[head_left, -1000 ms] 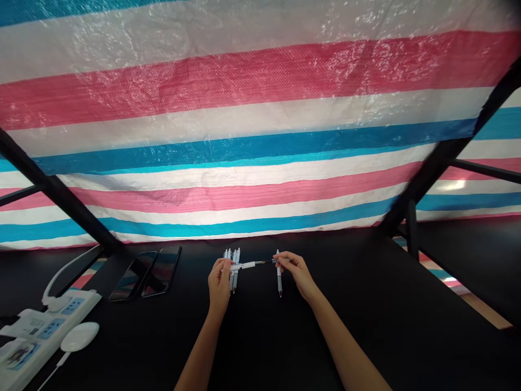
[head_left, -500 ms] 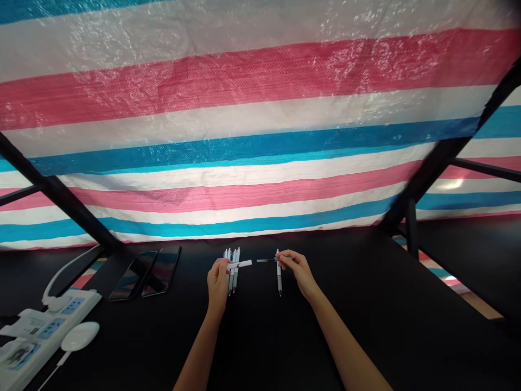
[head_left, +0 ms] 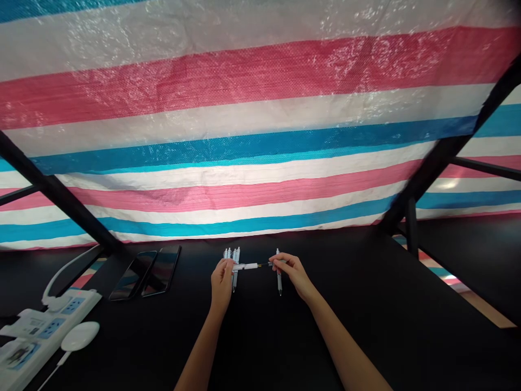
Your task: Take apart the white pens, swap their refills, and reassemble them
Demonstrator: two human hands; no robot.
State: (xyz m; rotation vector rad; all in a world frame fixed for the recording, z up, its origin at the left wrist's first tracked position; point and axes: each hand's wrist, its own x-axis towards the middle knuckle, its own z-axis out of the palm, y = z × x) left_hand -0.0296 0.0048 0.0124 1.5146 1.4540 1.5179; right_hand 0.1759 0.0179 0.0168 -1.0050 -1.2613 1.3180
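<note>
My left hand [head_left: 222, 280] pinches a white pen barrel [head_left: 246, 266] by its end, holding it level above the black table [head_left: 345, 326]. My right hand [head_left: 292, 273] holds a thin dark pen refill [head_left: 264, 265] between its fingertips, and the refill's tip meets the barrel's open end. A small group of white pens [head_left: 231, 254] lies side by side, partly hidden behind my left hand. One more white pen [head_left: 279, 283] lies lengthwise just below my right fingers.
Two smartphones [head_left: 144, 274] lie left of the pens. At the front left are a white power strip [head_left: 44, 331] and a round white device [head_left: 80, 335] with a cable. A striped tarp [head_left: 260, 163] on black bars [head_left: 431, 157] rises behind the table.
My hands have moved toward each other. The white barrel and dark refill, apart half a second ago, now meet end to end.
</note>
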